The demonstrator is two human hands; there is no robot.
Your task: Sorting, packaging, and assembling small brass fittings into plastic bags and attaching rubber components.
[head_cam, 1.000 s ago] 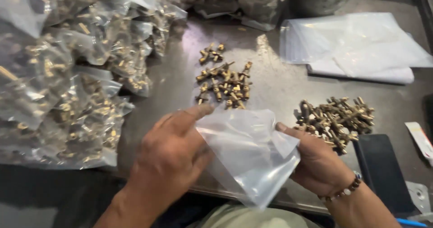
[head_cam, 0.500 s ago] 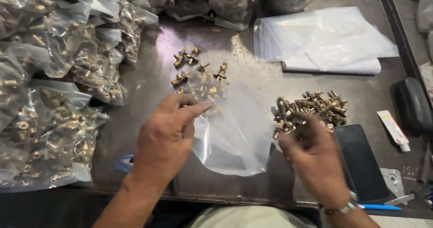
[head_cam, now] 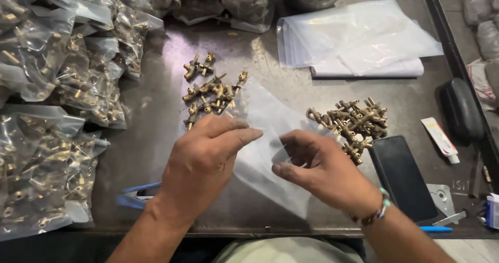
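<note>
A clear plastic bag [head_cam: 270, 143] lies on the metal table [head_cam: 156, 138], pinched by the left hand [head_cam: 205, 161] and right hand [head_cam: 317, 172], partly hiding it. Brass tee fittings [head_cam: 213, 91] sit beyond; another pile [head_cam: 353, 122] right.

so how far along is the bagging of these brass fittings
Done: many filled clear bags of fittings are heaped along the table's left side. In hand: the left hand and right hand both hold one empty clear bag, with nothing in it yet. Left: two loose piles of brass fittings and a stack of empty bags.
</note>
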